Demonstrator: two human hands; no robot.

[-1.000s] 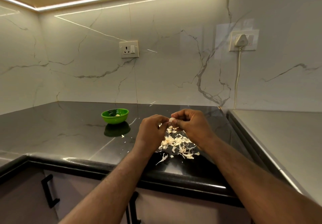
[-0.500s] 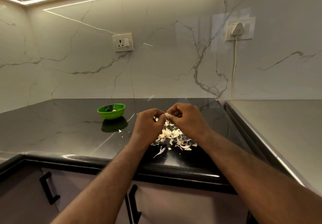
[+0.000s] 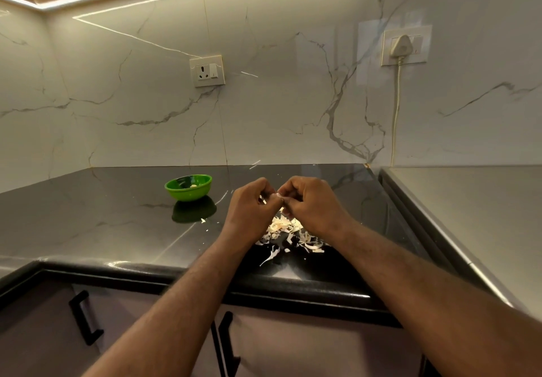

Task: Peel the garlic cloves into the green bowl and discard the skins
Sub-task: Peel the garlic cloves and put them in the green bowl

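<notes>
The loose heap of papery white garlic skins (image 3: 289, 230) lies nearest on the glossy black countertop (image 3: 117, 224). Just above it, the left hand (image 3: 252, 206) and right hand (image 3: 311, 203) have drawn tighter together than a second ago. Their curled fingertips pinch the small pale garlic clove (image 3: 277, 196), now nearly hidden, so I judge it is still being peeled. Farther left, the round green plastic bowl (image 3: 187, 193) waits with a pale piece inside.

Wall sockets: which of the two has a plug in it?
The right socket, with a white plug and cord; the left socket has none.

Glossy black stone countertop (image 3: 88, 215), polished veined marble wall (image 3: 278, 98), shiny plastic green bowl (image 3: 189, 193), papery garlic skins (image 3: 289, 228).
</notes>
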